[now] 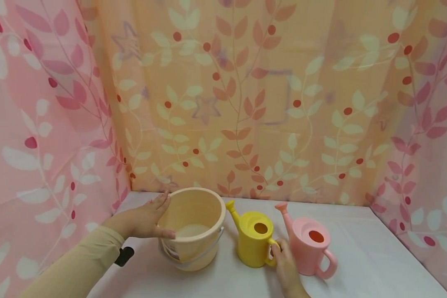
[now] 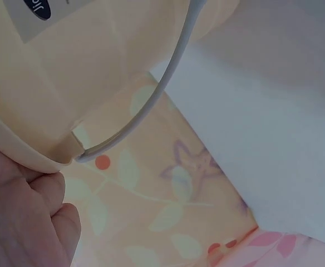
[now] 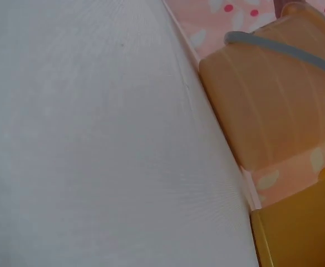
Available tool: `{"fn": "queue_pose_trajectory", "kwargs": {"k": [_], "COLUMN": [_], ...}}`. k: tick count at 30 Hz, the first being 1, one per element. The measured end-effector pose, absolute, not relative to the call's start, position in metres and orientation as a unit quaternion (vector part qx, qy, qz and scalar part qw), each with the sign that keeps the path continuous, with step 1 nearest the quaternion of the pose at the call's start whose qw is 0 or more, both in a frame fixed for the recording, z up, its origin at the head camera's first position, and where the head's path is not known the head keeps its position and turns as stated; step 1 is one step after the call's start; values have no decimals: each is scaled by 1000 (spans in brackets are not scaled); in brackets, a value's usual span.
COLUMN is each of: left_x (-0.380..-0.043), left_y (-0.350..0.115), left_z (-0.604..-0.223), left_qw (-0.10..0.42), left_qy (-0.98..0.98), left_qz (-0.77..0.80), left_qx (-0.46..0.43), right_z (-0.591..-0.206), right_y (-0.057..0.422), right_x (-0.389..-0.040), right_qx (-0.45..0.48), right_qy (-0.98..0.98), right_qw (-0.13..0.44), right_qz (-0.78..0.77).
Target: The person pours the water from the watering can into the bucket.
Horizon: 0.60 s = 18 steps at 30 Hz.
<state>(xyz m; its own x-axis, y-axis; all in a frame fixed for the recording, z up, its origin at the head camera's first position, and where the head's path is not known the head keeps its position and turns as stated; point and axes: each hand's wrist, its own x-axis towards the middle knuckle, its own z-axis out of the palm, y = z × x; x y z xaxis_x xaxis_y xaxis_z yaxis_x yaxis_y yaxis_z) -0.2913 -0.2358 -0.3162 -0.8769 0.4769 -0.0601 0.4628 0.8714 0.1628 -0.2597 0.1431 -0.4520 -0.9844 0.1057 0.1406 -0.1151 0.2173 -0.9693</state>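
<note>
A cream plastic bucket stands upright on the table, its grey handle hanging down at the front. My left hand rests on the left of its rim, thumb at the near edge and fingers spread toward the back. In the left wrist view, fingers lie right at the bucket's rim beside the handle's end. To the right stands a yellow watering can, spout up and leftward. My right hand grips its handle. The right wrist view shows part of the yellow can but not the hand.
A pink watering can stands just right of my right hand, its handle pointing right. White cloth covers the table. Patterned curtains enclose the back and both sides. A black device sits at my left wrist.
</note>
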Motion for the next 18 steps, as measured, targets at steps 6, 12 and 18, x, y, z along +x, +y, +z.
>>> {"fn": "queue_pose_trajectory", "kwargs": {"k": [6, 12, 18], "left_x": [-291, -288, -286], "left_y": [-235, -233, -230], "left_z": [-314, -310, -309], "left_qw": [49, 80, 77], "left_qy": [966, 965, 959], "left_qz": [69, 105, 129], "left_qx": [242, 227, 239], "right_z": [-444, -430, -414], "right_y": [144, 152, 175], "right_x": [-253, -236, -229], "right_qx": [8, 98, 259], "right_qy": [-804, -834, -806], "right_qw": [106, 165, 302], "right_qz": [586, 517, 439]}}
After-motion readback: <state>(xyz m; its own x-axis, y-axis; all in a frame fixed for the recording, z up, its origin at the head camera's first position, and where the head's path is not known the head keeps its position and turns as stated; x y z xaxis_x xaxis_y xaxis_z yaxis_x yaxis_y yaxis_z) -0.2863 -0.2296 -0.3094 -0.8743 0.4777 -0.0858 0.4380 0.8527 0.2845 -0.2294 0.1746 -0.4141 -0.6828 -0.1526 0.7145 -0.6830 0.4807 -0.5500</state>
